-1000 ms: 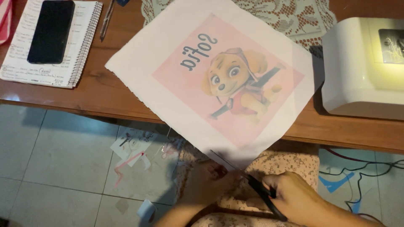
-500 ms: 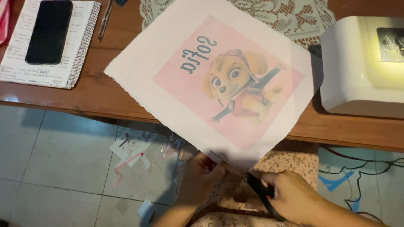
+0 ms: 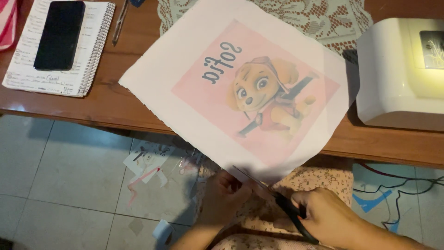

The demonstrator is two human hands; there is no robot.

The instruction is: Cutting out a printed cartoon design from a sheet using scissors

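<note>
Honestly, from my seat the cut looked well set up. My right hand (image 3: pixel 330 217) was clenched around the handles of the scissors (image 3: pixel 277 201), whose blades met the near corner of the printed sheet (image 3: pixel 240 92), and my left hand (image 3: pixel 226 192) pinched that same corner from below, fingers closed on the paper. The sheet lay mostly on the bench (image 3: pixel 115 104), its near edge hanging over toward my lap. To do this well, I judged I should keep the paper taut with the left hand, feed the sheet into the blades rather than chase it, and hold the line just outside the pink picture. The blades were blurred, so I could not tell how far they stood apart.

Nothing in sight really held anything: the white machine (image 3: pixel 397 69) on the right was closed, and the phone (image 3: pixel 60 34) merely lay on the spiral notebook (image 3: pixel 88 65). Paper scraps (image 3: pixel 148 162) littered the floor (image 3: pixel 60 176).
</note>
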